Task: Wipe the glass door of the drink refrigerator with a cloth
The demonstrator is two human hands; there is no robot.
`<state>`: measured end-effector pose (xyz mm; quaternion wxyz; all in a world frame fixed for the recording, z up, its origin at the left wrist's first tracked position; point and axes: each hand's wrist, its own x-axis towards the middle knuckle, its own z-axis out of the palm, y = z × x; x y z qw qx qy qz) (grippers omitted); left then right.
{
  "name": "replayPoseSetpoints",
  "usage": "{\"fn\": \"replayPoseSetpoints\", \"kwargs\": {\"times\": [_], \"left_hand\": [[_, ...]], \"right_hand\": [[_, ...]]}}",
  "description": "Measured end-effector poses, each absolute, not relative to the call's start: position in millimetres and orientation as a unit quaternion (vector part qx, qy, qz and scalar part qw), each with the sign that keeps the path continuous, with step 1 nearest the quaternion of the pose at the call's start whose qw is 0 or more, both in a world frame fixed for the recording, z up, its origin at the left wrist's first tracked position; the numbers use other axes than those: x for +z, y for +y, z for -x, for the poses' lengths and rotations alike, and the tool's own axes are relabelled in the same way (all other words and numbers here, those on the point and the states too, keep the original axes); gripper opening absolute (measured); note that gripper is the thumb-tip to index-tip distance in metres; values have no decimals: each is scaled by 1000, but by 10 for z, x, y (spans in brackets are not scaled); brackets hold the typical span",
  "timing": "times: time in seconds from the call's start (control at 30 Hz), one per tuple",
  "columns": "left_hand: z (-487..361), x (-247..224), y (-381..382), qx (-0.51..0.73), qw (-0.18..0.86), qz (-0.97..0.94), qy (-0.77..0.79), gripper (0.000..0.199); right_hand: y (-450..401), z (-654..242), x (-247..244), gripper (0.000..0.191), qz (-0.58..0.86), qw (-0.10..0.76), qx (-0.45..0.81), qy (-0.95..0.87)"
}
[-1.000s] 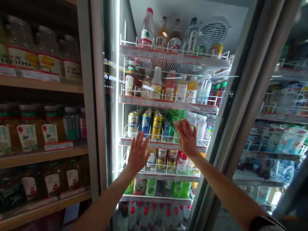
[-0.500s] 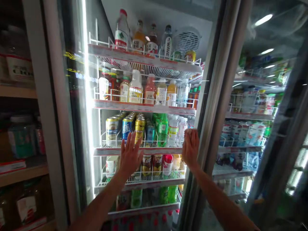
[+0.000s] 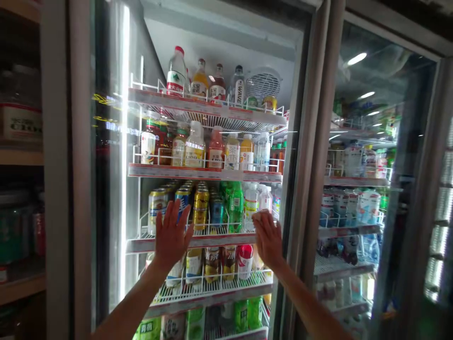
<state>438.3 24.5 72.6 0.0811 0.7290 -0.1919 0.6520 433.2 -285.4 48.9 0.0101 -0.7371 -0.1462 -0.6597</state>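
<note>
My left hand is raised with its fingers apart, in front of the third shelf of a lit drinks cooler. Nothing is in it. Behind its fingertips stand blue cans and a gold can. My right hand is at the same height to the right, near the clear bottles, its fingers bent and close together around a small pale reddish cloth or paper, hard to make out. A green bottle stands between the two hands. Reflections show on the cooler's glass door.
Upper shelves hold juice and water bottles. Lower down are brown cans and a red-labelled bottle. A metal door frame stands at right, before a second cooler. Dark shelves line the left.
Both hands have moved left across the cooler front, and the right hand has left the area by the door frame. The view has tilted up and shifted.
</note>
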Motion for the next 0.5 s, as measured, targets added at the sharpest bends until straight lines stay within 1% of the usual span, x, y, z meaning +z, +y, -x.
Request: {"fn": "replayPoseSetpoints", "kwargs": {"times": [0.13,0.2,0.27,0.33,0.37,0.43,0.47,0.5], "left_hand": [[-4391,698,251,657,72,-727,-186,69],[-4389,696,252,659,70,-726,-182,69],[-4386,698,256,657,74,-728,-184,69],[-4386,700,262,657,75,-726,-191,69],[-4389,700,265,656,74,-726,-192,69],[-4399,698,265,659,70,-724,-191,69],[-4405,695,263,661,67,-723,-189,69],[-4409,691,259,663,65,-722,-186,69]], "right_hand": [[-2796,-4370,711,59,666,113,-737,-18],[-2671,-4377,800,61,689,94,-716,-66],[-2578,-4376,830,63,729,34,-666,-155],[-2570,-4385,867,63,731,10,-661,-171],[-2585,-4395,902,62,716,23,-684,-141],[-2589,-4420,983,60,669,77,-737,-57],[-2559,-4428,1013,60,655,95,-749,-37],[-2509,-4430,1029,60,660,94,-744,-50]]}}
